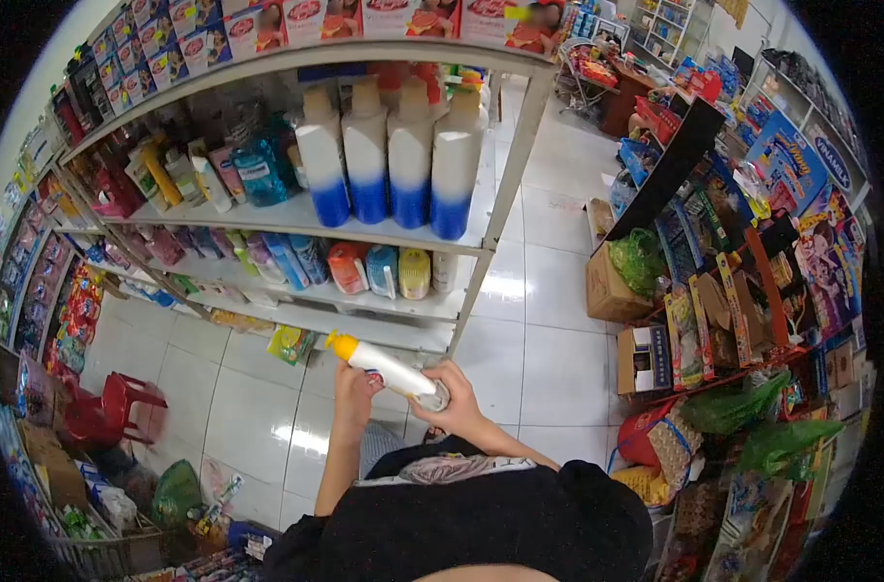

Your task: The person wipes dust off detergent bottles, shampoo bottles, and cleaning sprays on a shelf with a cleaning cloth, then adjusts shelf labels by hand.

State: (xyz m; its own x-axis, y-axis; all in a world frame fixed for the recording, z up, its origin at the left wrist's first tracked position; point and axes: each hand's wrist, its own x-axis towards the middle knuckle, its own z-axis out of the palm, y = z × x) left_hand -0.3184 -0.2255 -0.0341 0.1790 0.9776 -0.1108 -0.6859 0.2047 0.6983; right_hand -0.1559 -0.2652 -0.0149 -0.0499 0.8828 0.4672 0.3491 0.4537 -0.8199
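The white bottle [392, 370] was tilted in front of the person's body, above the floor [306, 427] and near the shelf rack [403, 333]. The left hand [357, 396] was curled closed against it near the yellow top [343, 345], and the right hand [452, 396] was closed around the lower end. It seemed to be stiff, smooth plastic, perhaps a little slippery; its weight could not be told. The body probably gave a safer hold than the narrow top.
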